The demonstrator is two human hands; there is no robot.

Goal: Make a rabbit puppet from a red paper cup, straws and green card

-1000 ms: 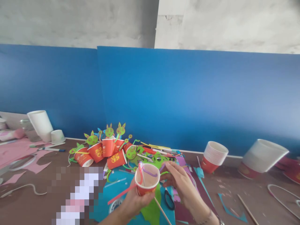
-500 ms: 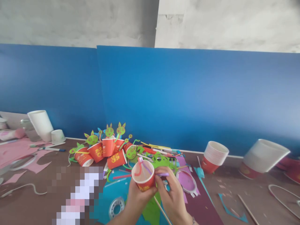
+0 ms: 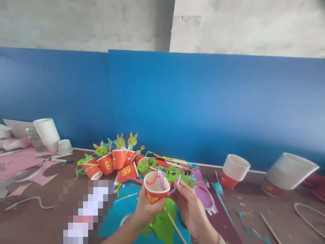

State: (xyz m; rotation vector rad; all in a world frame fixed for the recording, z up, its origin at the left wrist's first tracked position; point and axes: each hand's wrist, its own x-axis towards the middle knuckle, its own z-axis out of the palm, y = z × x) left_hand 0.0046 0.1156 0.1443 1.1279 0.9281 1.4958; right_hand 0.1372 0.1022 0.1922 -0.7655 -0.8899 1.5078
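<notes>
My left hand (image 3: 147, 210) is wrapped around a red paper cup (image 3: 155, 197), its open mouth tipped toward me. Inside the cup, red and purple straws (image 3: 158, 176) come together, and a red piece reaches out past the left side. Close by the cup's right side, my right hand (image 3: 189, 205) pinches a purple straw (image 3: 178, 179) between thumb and fingers. Whether that straw passes through the cup wall is hard to see. Below the hands lie green paper (image 3: 164, 222), a thin wooden stick (image 3: 176, 226) and blue paper (image 3: 127, 198).
Red cups with green paper animal heads (image 3: 108, 164) cluster at the back left. Stacked paper cups (image 3: 235, 169) and a larger tilted stack (image 3: 284, 174) stand at right. A roll of tape (image 3: 204, 196) lies on purple paper. Pink paper scraps (image 3: 27, 162) and markers are at left.
My right hand has shifted slightly, and the purple straw in its fingers now points more upward. The red straw sticks out farther left of the cup. The view has shifted slightly.
</notes>
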